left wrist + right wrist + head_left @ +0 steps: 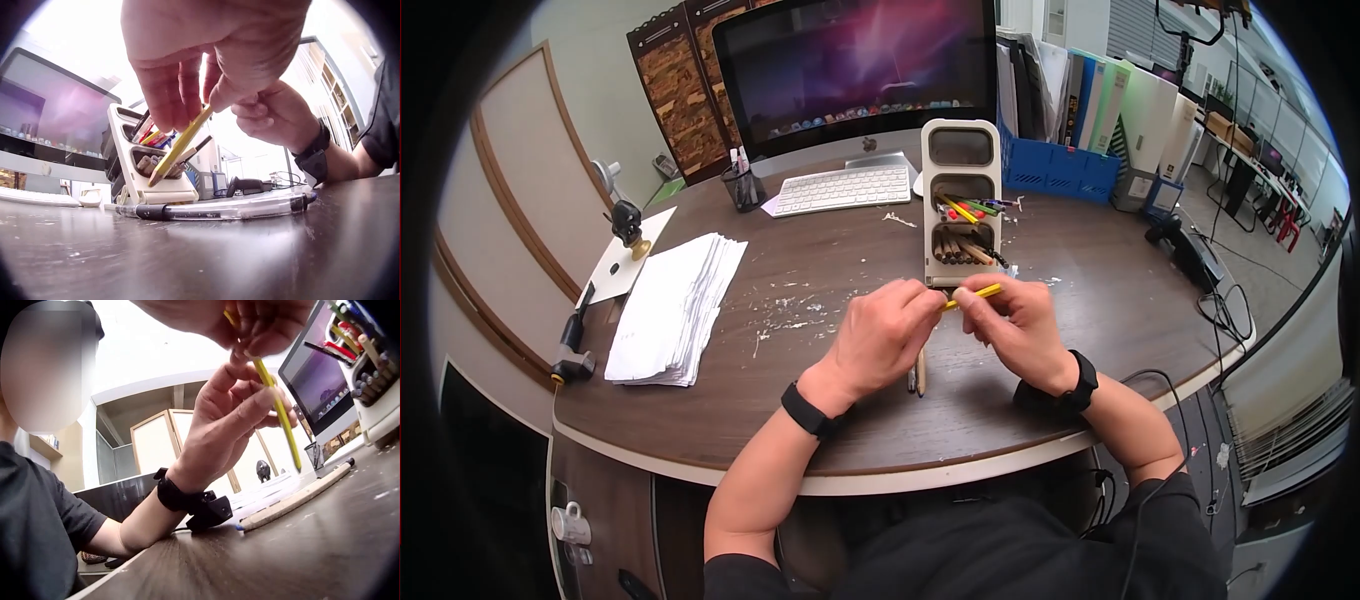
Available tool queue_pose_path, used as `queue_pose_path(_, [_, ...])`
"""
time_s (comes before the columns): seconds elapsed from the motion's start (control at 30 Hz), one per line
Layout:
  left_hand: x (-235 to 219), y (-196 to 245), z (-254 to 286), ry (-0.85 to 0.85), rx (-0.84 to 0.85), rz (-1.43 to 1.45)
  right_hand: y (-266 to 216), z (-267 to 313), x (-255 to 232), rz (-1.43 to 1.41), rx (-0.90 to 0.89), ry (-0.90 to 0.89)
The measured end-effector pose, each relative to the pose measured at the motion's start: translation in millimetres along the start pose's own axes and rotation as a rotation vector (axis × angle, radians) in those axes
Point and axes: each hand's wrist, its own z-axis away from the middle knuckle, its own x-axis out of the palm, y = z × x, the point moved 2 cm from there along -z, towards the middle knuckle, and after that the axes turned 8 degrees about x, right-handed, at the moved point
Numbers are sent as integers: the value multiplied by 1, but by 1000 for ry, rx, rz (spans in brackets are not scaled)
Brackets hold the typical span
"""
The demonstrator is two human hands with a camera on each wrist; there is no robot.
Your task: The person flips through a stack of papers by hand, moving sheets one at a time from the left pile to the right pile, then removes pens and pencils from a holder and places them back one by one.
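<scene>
A yellow pencil (978, 296) is held up above the desk between both hands. My left hand (887, 335) pinches it with thumb and fingertips, and in the left wrist view its length (178, 150) slants down from those fingers. My right hand (1022, 325) pinches the pencil close beside the left fingertips. Below the hands lie a clear pen (231, 209) and a light wooden stick with a black end (300, 496). Just beyond the hands stands a white organizer (928, 190), with coloured pens in its middle compartment and brown pencils (950, 248) in the lower one.
A paper stack (675, 310) lies at the left. Behind are a keyboard (840, 190), a monitor (860, 70) and a mesh pen cup (744, 188). A blue crate (1060, 170) of folders stands back right, near a black handheld device (1185, 250). White scraps dot the desk.
</scene>
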Motion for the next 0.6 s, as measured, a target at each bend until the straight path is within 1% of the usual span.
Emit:
queue_pose_path(0.07, [-5, 4, -5, 147, -17, -70, -10, 7, -9, 71, -354, 250])
queue_pose_path(0.1, [-5, 3, -3, 150, -18, -70, -11, 11, -18, 119, -431, 331])
queue_pose_path(0.13, [-4, -4, 2, 77, -169, -74, -10, 11, -25, 261, -594, 456])
queue_pose_path(0.17, [-2, -11, 8, 2, -320, -76, -9, 10, -32, 311, -706, 546])
queue_pose_path(0.2, [0, -16, 15, 3, -324, -75, -10, 7, -37, 359, -816, 638])
queue_pose_path(0.27, [4, -23, 17, -273, -404, -90, -11, -4, -44, 309, -837, 664])
queue_pose_path(0.3, [6, -23, 19, -366, -468, -63, -16, -13, -45, 401, -861, 677])
queue_pose_path(0.33, [5, -22, 18, -370, -466, -61, -23, -21, -45, 499, -808, 646])
queue_pose_path(0.4, [9, -19, 20, -486, -494, -3, -14, -50, -44, 530, -528, 441])
queue_pose_path(0.43, [10, -18, 21, -493, -491, 0, -7, -52, -46, 529, -521, 446])
queue_pose_path(0.5, [9, -20, 22, -478, -485, 17, 4, -57, -53, 247, -344, 409])
queue_pose_path(0.53, [9, -21, 22, -473, -486, 17, 2, -55, -56, 249, -347, 405])
queue_pose_path(0.6, [11, -21, 25, -481, -498, 9, -1, -43, -64, 363, -392, 427])
